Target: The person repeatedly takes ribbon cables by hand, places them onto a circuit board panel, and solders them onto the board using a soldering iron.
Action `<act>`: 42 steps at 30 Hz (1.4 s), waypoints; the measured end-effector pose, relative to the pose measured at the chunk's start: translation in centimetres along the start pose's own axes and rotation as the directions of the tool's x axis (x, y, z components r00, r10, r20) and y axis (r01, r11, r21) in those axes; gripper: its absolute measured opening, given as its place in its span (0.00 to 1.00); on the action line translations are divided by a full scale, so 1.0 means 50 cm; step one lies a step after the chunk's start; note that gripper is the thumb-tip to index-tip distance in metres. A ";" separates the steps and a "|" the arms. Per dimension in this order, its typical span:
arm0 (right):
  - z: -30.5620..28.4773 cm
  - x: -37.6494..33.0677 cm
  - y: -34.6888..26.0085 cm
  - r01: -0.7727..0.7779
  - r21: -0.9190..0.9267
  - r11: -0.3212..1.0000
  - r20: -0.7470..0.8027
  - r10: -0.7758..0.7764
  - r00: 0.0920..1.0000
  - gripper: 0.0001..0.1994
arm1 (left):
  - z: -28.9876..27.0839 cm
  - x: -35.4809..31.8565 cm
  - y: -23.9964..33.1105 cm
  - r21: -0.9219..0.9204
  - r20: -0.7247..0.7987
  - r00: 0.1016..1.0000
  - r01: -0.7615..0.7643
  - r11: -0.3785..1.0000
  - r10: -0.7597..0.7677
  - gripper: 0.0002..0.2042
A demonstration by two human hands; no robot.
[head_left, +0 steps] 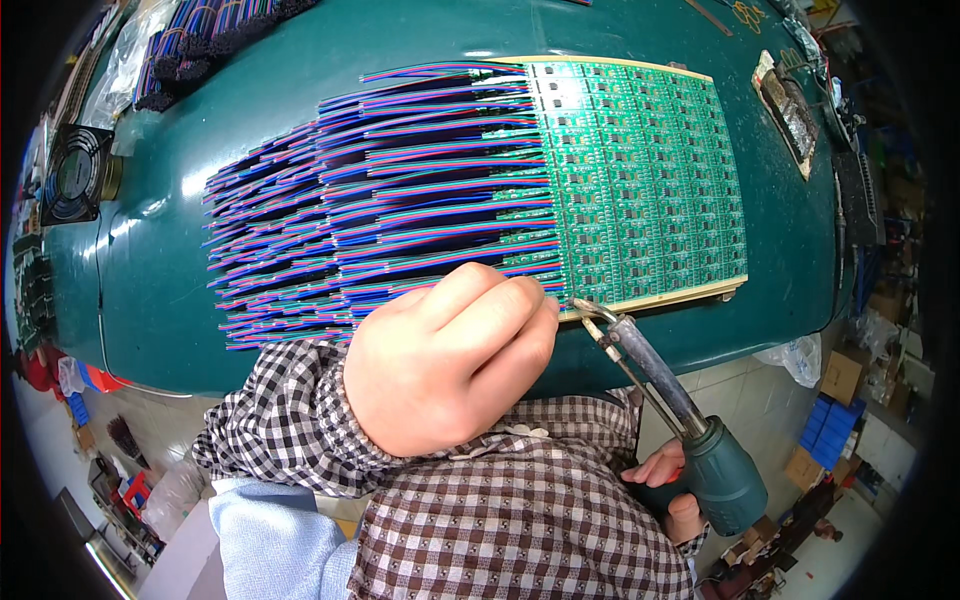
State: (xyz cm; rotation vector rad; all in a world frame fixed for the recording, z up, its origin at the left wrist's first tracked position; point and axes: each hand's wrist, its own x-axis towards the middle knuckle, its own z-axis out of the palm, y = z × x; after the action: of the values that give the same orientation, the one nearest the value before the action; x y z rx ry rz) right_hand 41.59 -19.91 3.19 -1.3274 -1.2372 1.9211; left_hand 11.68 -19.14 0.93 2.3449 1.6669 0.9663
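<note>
Left hand [450, 360] on ribbon wires [380, 200], right hand [665, 490] holding soldering iron [690, 430]

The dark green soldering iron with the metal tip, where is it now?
In the head view, the dark green soldering iron is at lower right, held by the right hand, its tip at the green circuit-board panel's near edge.

I saw my left hand [450, 355] curled over the near ends of the striped ribbon wires [370, 200] at the lower edge of the green circuit board panel [640, 170] on the dark teal table [160, 240]. My right hand [665, 485] gripped the soldering iron [690, 430], its tip just beside the left fingertips at the panel's near edge. A small black fan [72, 172] sat at the table's far left
</note>
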 end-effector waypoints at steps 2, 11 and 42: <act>0.002 0.001 -0.002 0.005 -0.001 1.000 0.011 -0.005 1.000 0.36 | -0.001 0.000 0.000 -0.003 0.001 1.000 0.001 1.000 -0.001 0.18; -0.001 -0.003 0.000 -0.012 0.038 0.999 0.000 0.012 1.000 0.36 | 0.001 -0.002 0.001 0.036 -0.013 1.000 -0.023 0.999 0.023 0.17; 0.003 -0.004 -0.002 -0.034 0.053 0.998 -0.019 0.035 0.999 0.36 | 0.010 -0.005 0.008 0.147 -0.042 0.997 -0.063 0.987 0.070 0.16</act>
State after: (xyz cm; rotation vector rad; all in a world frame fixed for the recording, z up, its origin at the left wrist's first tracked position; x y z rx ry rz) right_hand 41.55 -20.09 3.41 -1.3462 -1.1534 1.9461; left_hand 12.24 -19.37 0.60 2.5046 1.7422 0.9490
